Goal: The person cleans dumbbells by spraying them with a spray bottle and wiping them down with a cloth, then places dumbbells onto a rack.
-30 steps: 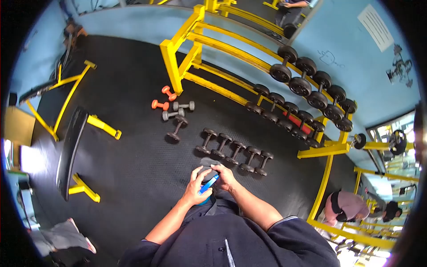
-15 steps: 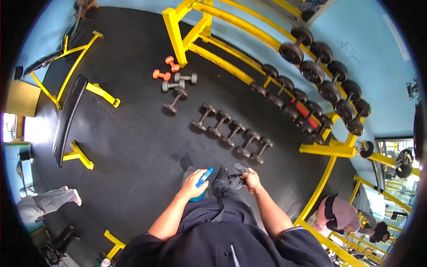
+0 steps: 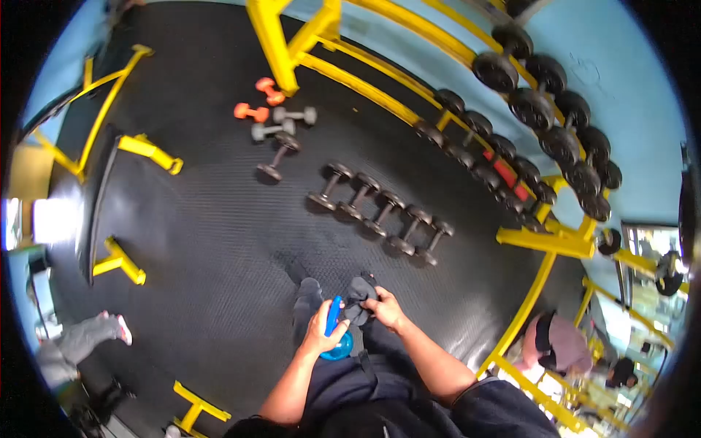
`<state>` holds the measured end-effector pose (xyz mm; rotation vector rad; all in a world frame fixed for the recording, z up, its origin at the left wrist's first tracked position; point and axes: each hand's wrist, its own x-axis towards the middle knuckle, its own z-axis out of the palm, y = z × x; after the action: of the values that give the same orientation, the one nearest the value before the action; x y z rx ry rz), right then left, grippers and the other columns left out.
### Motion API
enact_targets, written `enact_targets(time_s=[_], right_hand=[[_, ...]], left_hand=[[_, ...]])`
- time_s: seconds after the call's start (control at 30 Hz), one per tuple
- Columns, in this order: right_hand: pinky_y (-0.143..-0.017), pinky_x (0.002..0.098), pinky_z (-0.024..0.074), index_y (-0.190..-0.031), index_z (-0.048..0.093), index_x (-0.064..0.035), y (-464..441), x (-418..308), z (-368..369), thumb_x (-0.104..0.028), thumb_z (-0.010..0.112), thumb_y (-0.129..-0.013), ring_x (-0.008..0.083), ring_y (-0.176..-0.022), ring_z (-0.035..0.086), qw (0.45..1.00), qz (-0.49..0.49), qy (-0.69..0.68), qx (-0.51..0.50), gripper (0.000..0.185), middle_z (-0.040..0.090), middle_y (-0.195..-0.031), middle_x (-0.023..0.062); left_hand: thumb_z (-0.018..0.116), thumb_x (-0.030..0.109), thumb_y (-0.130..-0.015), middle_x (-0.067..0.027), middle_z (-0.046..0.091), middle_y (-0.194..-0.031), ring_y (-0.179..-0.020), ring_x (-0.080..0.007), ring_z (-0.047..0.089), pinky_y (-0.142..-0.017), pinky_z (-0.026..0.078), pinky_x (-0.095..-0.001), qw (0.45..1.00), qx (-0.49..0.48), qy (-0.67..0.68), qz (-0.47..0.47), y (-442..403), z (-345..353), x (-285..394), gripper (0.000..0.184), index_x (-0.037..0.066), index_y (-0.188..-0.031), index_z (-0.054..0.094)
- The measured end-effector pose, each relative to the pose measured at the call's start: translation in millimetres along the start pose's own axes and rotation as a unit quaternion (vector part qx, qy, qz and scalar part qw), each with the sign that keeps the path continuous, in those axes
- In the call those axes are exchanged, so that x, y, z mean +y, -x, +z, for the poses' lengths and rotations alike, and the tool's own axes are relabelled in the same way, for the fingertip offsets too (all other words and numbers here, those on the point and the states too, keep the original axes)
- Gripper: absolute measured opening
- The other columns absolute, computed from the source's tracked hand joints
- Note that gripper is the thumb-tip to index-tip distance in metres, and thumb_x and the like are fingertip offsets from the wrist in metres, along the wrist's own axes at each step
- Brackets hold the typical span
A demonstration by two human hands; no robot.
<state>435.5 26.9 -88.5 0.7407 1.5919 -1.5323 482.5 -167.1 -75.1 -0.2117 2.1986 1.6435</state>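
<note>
Blue plastic bottle [image 3: 333, 315] held in left hand [image 3: 320, 334], which is curled round it. On my feed, right hand [image 3: 388, 311] pinches crumpled dark-grey cloth [image 3: 358, 299] close beside; can't tell whether cloth touches bottle. Black textured rubber floor [image 3: 219, 241] below.

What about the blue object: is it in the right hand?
No, the left hand grips the blue object, while the right hand holds grey fabric.

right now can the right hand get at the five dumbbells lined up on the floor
Probably not: the right hand holds a dark grey cloth, and the dumbbells lie on the floor ahead, seemingly beyond its reach.
</note>
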Motion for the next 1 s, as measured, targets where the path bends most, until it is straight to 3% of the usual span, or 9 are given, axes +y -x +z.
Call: enact_targets(time_s=[0.17,0.23,0.33,0.47,0.57,0.67,0.77,0.83,1.0], right_hand=[[-0.073,0.0279,0.0456,-0.098,0.061,-0.0013,-92.3,55.9,32.0,-0.015,0.066,-0.078,0.0132,-0.079,0.056,0.997,0.031,0.01,0.065,0.024,0.063,-0.085,0.0048],[-0.071,0.0272,0.0454,-0.093,0.06,-0.0017,-118.1,67.3,47.8,-0.016,0.066,-0.08,0.0116,-0.077,0.056,0.99,0.041,-0.12,0.065,0.02,0.062,-0.083,0.0046],[-0.067,0.0265,0.0445,-0.09,0.061,-0.0026,-154.2,83.8,66.1,-0.021,0.062,-0.086,0.01,-0.073,0.054,0.99,0.076,-0.092,0.076,0.019,0.06,-0.08,0.0035],[-0.071,0.0296,0.0435,-0.089,0.06,-0.0019,-203.2,95.6,77.3,-0.038,0.054,-0.092,0.0132,-0.076,0.053,0.991,0.092,-0.033,0.094,0.037,0.057,-0.079,0.0042],[-0.086,0.032,0.042,-0.105,0.055,-0.0001,-254.1,98.4,86.8,-0.054,0.043,-0.094,0.0183,-0.09,0.054,0.993,0.048,-0.077,0.076,0.056,0.058,-0.099,0.0093],[-0.09,0.0334,0.0418,-0.112,0.049,0.0007,-296.7,96.7,89.2,-0.059,0.038,-0.094,0.0193,-0.096,0.053,0.996,0.056,-0.061,0.045,0.063,0.057,-0.104,0.0116],[-0.063,0.026,0.0448,-0.09,0.059,-0.0032,-322.0,68.8,98.9,-0.059,0.039,-0.094,0.0096,-0.07,0.054,0.989,0.066,-0.133,-0.004,0.059,0.06,-0.085,0.0063],[-0.057,0.024,0.0403,-0.081,0.06,-0.0046,-343.5,64.3,109.6,-0.058,0.041,-0.094,0.0068,-0.062,0.049,0.988,0.015,-0.149,-0.041,0.058,0.059,-0.077,0.0028],[-0.068,0.0248,0.0427,-0.095,0.062,-0.0015,-384.2,47.1,137.8,-0.051,0.044,-0.096,0.01,-0.075,0.05,0.977,-0.159,-0.142,0.018,0.053,0.058,-0.088,0.0045]], left_hand=[[0.072,0.019,-0.076,-0.0075,0.065,-0.102,-0.071,-0.0169,0.058,-0.072,0.05,-0.0327,0.999,-0.026,-0.003,-0.023,-54.0,-3.9,-84.9,0.049,0.004,-0.119,0.054],[0.073,0.022,-0.075,-0.0134,0.062,-0.107,-0.082,-0.0237,0.062,-0.078,0.05,-0.0363,0.996,-0.055,0.007,-0.074,-70.8,-13.5,-113.2,0.049,0.002,-0.116,0.056],[0.076,0.023,-0.073,-0.0249,0.042,-0.136,-0.122,-0.035,0.048,-0.1,0.039,-0.0419,1.0,-0.024,0.007,0.015,-86.1,-20.3,-166.6,0.044,0.0,-0.109,0.061],[0.077,0.029,-0.073,-0.0295,0.024,-0.149,-0.136,-0.0322,0.032,-0.108,0.027,-0.0424,0.986,-0.101,0.126,-0.037,-104.3,-24.7,-202.3,0.048,0.002,-0.11,0.062],[0.079,0.03,-0.071,-0.0225,0.032,-0.146,-0.141,-0.0328,0.021,-0.11,0.023,-0.0421,0.97,-0.162,0.175,-0.037,-125.9,-24.4,-235.9,0.049,0.008,-0.111,0.062],[0.08,0.032,-0.07,-0.0187,0.039,-0.138,-0.136,-0.0347,0.029,-0.108,0.027,-0.0433,0.961,-0.203,0.185,-0.01,-160.4,-44.9,-243.8,0.052,0.008,-0.112,0.06],[0.079,0.036,-0.069,-0.0179,0.047,-0.124,-0.12,-0.0346,0.046,-0.099,0.039,-0.0425,0.972,-0.186,0.137,0.037,-194.7,-60.4,-250.9,0.054,0.008,-0.112,0.06],[0.08,0.036,-0.068,-0.0158,0.051,-0.113,-0.109,-0.0344,0.053,-0.092,0.043,-0.0412,0.976,-0.205,0.059,0.037,-210.5,-77.9,-244.2,0.055,0.009,-0.111,0.06],[0.077,0.03,-0.069,-0.0154,0.055,-0.094,-0.088,-0.0323,0.057,-0.081,0.045,-0.0403,0.981,-0.105,-0.115,0.113,-233.3,-84.7,-236.3,0.044,0.005,-0.103,0.064]])
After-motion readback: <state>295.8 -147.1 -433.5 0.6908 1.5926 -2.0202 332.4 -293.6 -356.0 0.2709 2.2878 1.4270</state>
